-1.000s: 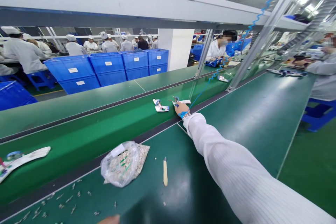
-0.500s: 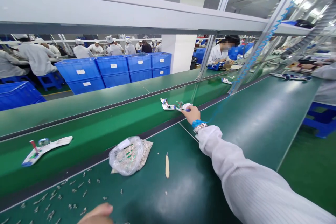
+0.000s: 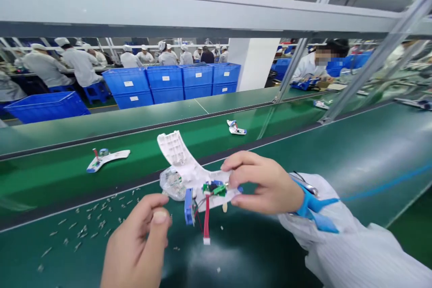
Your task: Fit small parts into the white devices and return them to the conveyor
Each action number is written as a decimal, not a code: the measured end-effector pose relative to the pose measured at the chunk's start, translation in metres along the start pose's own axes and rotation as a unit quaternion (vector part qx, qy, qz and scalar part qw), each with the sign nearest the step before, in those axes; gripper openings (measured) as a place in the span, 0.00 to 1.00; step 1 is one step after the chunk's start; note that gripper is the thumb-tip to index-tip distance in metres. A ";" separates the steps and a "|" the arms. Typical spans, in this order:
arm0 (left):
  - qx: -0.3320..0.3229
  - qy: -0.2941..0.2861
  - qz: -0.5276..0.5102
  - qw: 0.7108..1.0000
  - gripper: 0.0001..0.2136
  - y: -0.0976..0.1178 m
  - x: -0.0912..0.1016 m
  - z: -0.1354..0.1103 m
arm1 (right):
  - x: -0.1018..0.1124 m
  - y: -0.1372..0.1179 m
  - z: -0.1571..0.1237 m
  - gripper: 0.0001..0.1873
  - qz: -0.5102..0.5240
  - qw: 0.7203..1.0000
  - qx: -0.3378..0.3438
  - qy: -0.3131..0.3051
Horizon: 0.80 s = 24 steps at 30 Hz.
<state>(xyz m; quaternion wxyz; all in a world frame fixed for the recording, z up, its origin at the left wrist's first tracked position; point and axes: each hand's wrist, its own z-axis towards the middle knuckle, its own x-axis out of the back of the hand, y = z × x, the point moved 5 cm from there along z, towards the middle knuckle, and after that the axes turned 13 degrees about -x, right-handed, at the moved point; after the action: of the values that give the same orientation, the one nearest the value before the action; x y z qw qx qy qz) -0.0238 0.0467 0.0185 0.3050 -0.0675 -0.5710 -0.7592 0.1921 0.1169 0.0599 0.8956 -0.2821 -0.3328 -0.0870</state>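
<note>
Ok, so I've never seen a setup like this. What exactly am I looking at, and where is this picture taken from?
There's no machine here: these are a person's own two hands, seen from a camera worn on their head, looking forward and down. Their right hand grips a white housing carrying a small circuit board and a red wire. Their left hand is just beside it. Below lie a green mat, scattered small parts and a plastic bag. A similar housing sits on the green belt beyond.
</note>
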 end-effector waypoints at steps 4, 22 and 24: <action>0.061 -0.103 -0.058 0.991 0.22 -0.001 -0.013 -0.001 | -0.003 -0.031 0.004 0.04 -0.059 0.996 0.066 -0.021; 0.134 -0.097 -0.360 0.918 0.13 -0.017 -0.047 0.007 | -0.016 -0.029 -0.002 0.06 -0.217 0.974 -0.008 0.065; 0.136 -0.062 -0.334 0.931 0.16 -0.019 -0.044 0.010 | -0.019 -0.025 0.000 0.06 -0.177 0.980 -0.042 0.075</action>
<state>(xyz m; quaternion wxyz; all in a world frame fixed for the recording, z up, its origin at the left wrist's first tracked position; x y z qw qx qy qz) -0.0010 0.0757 -0.0142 0.0041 0.1228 -0.6761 -0.7265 0.1694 0.0959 0.0589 0.8758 -0.2486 -0.3050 -0.2795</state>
